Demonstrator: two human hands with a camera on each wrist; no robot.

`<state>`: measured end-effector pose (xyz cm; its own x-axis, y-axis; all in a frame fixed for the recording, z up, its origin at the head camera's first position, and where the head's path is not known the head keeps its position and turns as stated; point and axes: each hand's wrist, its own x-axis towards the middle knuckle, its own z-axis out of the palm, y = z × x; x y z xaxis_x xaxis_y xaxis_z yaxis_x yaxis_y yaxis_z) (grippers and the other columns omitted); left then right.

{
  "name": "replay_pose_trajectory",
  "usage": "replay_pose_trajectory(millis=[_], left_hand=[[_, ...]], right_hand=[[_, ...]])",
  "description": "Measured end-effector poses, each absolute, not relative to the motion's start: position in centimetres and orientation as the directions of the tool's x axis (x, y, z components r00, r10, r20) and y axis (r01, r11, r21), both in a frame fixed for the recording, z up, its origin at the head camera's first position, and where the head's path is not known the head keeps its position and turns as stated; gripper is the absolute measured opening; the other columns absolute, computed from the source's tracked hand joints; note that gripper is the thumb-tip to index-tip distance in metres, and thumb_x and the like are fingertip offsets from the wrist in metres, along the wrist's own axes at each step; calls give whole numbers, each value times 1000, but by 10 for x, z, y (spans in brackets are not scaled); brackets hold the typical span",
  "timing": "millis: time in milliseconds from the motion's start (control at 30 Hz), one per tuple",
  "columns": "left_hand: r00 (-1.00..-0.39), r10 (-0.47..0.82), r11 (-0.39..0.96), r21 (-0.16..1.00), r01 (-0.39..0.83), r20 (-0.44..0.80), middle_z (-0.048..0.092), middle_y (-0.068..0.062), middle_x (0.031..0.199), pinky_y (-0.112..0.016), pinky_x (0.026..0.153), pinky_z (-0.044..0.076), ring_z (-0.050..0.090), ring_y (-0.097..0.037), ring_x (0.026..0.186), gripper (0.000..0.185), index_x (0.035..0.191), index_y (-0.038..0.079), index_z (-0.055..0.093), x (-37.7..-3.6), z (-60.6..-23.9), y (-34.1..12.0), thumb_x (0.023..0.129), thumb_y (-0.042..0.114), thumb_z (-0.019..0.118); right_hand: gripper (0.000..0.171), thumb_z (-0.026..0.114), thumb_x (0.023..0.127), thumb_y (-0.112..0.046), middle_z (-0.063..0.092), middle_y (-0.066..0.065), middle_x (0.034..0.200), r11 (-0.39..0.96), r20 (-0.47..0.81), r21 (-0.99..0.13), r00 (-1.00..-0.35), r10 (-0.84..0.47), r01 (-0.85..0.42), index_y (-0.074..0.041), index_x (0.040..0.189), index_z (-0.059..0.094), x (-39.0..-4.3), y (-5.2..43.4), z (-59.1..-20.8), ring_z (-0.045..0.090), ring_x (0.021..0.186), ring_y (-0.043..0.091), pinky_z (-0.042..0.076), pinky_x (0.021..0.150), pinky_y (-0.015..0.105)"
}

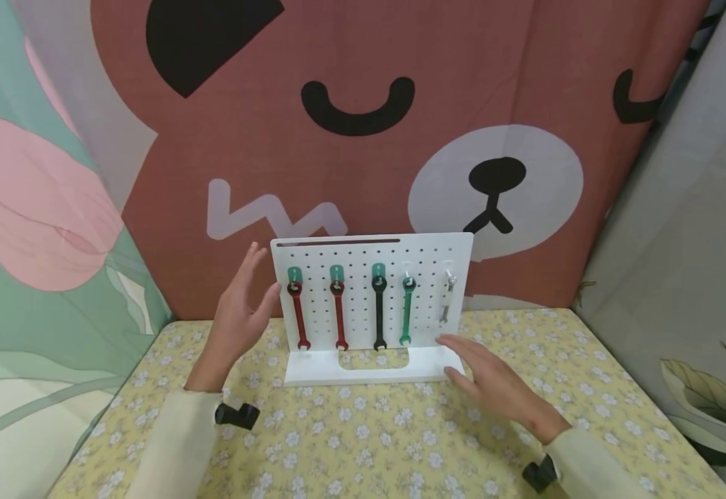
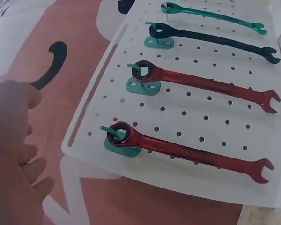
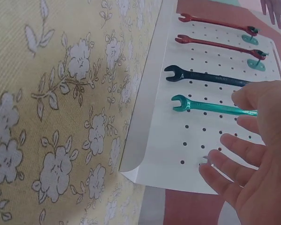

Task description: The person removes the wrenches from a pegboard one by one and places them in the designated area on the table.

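Observation:
A white pegboard stand (image 1: 359, 315) stands upright on the table, with combination wrenches hanging from its hooks. From left to right these are a red wrench (image 1: 300, 319), a second red wrench (image 1: 339, 315), a black wrench (image 1: 379, 312), a green wrench (image 1: 407, 312) and a small silver wrench (image 1: 446, 305). Beside the board's left edge is my left hand (image 1: 241, 315), fingers extended and holding nothing. My right hand (image 1: 494, 378) is near the lower right corner, fingers spread and holding nothing. It hides most of the silver wrench in the right wrist view.
A yellow flowered cloth (image 1: 369, 443) covers the table. Behind the board hangs a brown curtain (image 1: 350, 173) with a bear print. Printed fabric also hangs on the left and right. Each wrist wears a black strap (image 1: 237, 416).

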<state>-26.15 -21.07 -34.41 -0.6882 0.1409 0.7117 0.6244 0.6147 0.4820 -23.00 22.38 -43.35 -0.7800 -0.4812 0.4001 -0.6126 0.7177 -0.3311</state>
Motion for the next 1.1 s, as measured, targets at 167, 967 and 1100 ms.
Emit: replay_pose_trajectory(millis=[167, 967, 1100], left_hand=[[-734, 81, 595, 558, 578, 674, 23, -6, 169, -63, 113, 28, 26, -31, 151, 61, 164, 15, 30, -272, -338, -212, 108, 19, 56], [-808, -66, 489, 725, 485, 585, 52, -15, 150, -47, 107, 44, 52, -29, 135, 43, 153, 17, 53, -319, -338, -200, 110, 22, 53], [-808, -111, 455, 752, 477, 579, 62, -18, 136, -44, 94, 49, 61, -28, 118, 38, 148, 16, 59, -325, -339, -200, 110, 21, 52]], right_hand=[[54, 69, 102, -17, 51, 15, 150, 711, 395, -394, -806, -441, -582, -11, 152, 49, -236, 224, -435, 51, 135, 34, 47, 100, 55], [53, 59, 105, -9, 48, 23, 150, 610, 381, -652, -890, -250, -450, 1, 154, 40, -267, 225, -432, 55, 127, 44, 53, 92, 54], [52, 57, 107, -14, 50, 22, 149, 615, 338, -689, -920, -196, -384, -1, 155, 41, -273, 223, -430, 56, 126, 44, 50, 95, 58]])
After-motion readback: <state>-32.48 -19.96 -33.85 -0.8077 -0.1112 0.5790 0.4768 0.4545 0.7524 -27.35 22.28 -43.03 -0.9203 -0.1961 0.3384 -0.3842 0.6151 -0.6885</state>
